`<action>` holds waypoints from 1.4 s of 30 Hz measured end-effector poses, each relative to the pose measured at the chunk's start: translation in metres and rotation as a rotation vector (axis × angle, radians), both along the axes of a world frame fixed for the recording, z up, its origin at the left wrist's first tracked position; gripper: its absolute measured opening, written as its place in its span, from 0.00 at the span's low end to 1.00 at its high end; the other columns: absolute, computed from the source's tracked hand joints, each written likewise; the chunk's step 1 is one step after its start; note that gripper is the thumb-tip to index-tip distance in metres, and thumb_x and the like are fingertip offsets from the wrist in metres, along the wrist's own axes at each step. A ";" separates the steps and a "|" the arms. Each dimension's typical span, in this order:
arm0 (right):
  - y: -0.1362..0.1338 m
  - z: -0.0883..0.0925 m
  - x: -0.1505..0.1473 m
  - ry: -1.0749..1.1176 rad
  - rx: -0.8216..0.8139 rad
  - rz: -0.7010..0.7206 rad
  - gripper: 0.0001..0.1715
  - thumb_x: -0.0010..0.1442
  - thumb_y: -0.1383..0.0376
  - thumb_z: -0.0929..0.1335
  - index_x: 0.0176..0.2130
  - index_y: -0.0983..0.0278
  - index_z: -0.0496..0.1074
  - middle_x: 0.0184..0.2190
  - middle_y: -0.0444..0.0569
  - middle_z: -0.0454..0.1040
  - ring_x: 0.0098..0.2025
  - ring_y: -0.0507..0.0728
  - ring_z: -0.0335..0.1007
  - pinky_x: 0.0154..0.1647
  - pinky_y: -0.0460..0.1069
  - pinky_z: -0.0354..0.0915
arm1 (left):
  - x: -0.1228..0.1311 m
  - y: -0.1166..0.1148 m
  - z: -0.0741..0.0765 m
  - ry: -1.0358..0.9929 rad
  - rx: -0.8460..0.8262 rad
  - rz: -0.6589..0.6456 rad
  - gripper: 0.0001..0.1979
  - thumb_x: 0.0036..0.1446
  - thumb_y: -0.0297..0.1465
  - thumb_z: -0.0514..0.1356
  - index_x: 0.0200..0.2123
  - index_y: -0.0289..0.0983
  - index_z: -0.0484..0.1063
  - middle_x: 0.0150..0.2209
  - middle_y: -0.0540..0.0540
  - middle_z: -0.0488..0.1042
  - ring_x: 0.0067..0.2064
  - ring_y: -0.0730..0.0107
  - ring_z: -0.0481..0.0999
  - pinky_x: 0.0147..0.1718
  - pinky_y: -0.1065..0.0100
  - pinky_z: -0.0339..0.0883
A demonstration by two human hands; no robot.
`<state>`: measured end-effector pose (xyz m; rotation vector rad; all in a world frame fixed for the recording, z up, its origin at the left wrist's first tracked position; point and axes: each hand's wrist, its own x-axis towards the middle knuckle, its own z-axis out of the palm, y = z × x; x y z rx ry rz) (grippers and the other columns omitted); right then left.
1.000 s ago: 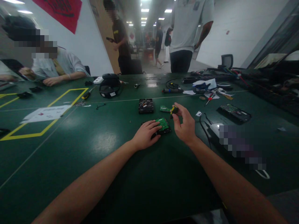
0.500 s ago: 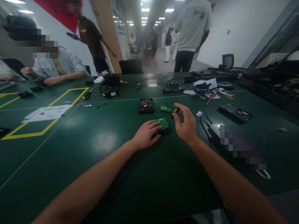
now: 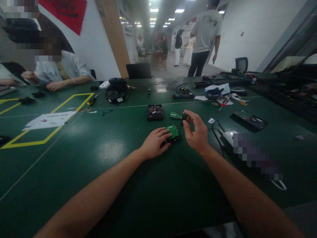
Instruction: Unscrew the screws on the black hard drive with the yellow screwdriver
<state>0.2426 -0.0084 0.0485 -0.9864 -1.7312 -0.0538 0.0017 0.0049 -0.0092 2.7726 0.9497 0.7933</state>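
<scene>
Under my left hand (image 3: pixel 155 142) lies a hard drive (image 3: pixel 177 138) with a green circuit board facing up. My fingers rest across its top and the thumb lies along the near edge, holding it against the table. My right hand (image 3: pixel 196 132) pinches the dark handle of a small screwdriver (image 3: pixel 185 118) with yellow marks. Its thin shaft points down at the drive's right side; whether the tip sits in a screw is too small to tell. Just beyond are a loose green circuit board (image 3: pixel 175 115) and a second hard drive (image 3: pixel 155 112).
Another hard drive (image 3: pixel 249 120) and a white device with a cable (image 3: pixel 229 136) are at right. Tools and cloth (image 3: pixel 218 89) lie farther back. A paper sheet (image 3: pixel 49 121), another screwdriver (image 3: pixel 92 99) and a black headset-like object (image 3: pixel 116 92) are left. A person (image 3: pixel 64 67) sits across the table.
The screwdriver handle has turned a little between my right fingers. My left hand and the drive stay put. In the background, people have shifted position.
</scene>
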 end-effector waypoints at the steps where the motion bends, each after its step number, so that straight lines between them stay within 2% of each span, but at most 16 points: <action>1: 0.000 0.000 0.000 0.005 0.008 -0.008 0.25 0.71 0.66 0.67 0.65 0.53 0.68 0.57 0.53 0.77 0.53 0.63 0.77 0.53 0.64 0.77 | 0.000 0.000 0.000 -0.003 0.002 -0.001 0.24 0.68 0.37 0.63 0.65 0.42 0.71 0.67 0.39 0.71 0.71 0.46 0.66 0.67 0.37 0.64; 8: -0.001 0.004 -0.001 0.021 0.045 -0.039 0.23 0.68 0.64 0.71 0.60 0.52 0.71 0.51 0.53 0.75 0.51 0.63 0.74 0.45 0.60 0.79 | 0.000 -0.002 0.002 -0.003 -0.005 0.003 0.24 0.68 0.37 0.63 0.65 0.42 0.71 0.67 0.39 0.72 0.71 0.45 0.66 0.67 0.37 0.64; 14: 0.001 0.000 0.000 0.008 0.003 0.017 0.26 0.71 0.67 0.66 0.65 0.52 0.68 0.57 0.52 0.77 0.51 0.62 0.78 0.53 0.63 0.77 | 0.000 -0.001 0.001 0.018 0.009 0.009 0.23 0.69 0.38 0.62 0.65 0.42 0.71 0.67 0.39 0.71 0.71 0.46 0.66 0.67 0.39 0.64; 22: 0.000 0.005 -0.001 0.027 0.047 -0.032 0.22 0.69 0.64 0.70 0.61 0.52 0.71 0.51 0.53 0.74 0.52 0.62 0.74 0.46 0.60 0.79 | 0.000 -0.001 0.000 0.012 0.009 0.006 0.24 0.68 0.37 0.63 0.65 0.42 0.71 0.67 0.39 0.71 0.71 0.46 0.66 0.67 0.39 0.65; 25: 0.001 0.004 0.000 0.017 0.047 -0.008 0.21 0.71 0.66 0.68 0.61 0.52 0.71 0.52 0.53 0.75 0.51 0.62 0.75 0.49 0.60 0.78 | 0.000 -0.001 0.001 0.020 0.009 0.007 0.24 0.69 0.38 0.62 0.65 0.40 0.71 0.67 0.38 0.71 0.71 0.46 0.66 0.68 0.40 0.64; 32: 0.003 -0.002 0.001 -0.003 -0.005 0.014 0.28 0.73 0.67 0.64 0.68 0.53 0.65 0.58 0.53 0.76 0.52 0.62 0.77 0.56 0.63 0.76 | 0.000 0.000 0.000 0.019 0.007 0.007 0.23 0.69 0.37 0.63 0.65 0.41 0.71 0.67 0.39 0.71 0.71 0.45 0.66 0.67 0.38 0.64; 39: 0.001 0.002 0.000 0.025 0.065 -0.057 0.22 0.68 0.62 0.72 0.60 0.54 0.70 0.52 0.54 0.74 0.51 0.63 0.74 0.43 0.59 0.79 | 0.000 -0.001 -0.001 0.001 0.007 0.006 0.24 0.68 0.37 0.63 0.65 0.41 0.71 0.67 0.39 0.71 0.71 0.45 0.66 0.67 0.39 0.65; 42: 0.000 0.005 0.001 0.009 0.071 -0.058 0.19 0.70 0.64 0.70 0.59 0.54 0.71 0.50 0.53 0.74 0.50 0.62 0.74 0.43 0.59 0.78 | 0.000 0.000 -0.001 -0.002 0.011 0.002 0.24 0.68 0.37 0.63 0.65 0.42 0.71 0.67 0.39 0.71 0.71 0.45 0.66 0.67 0.38 0.65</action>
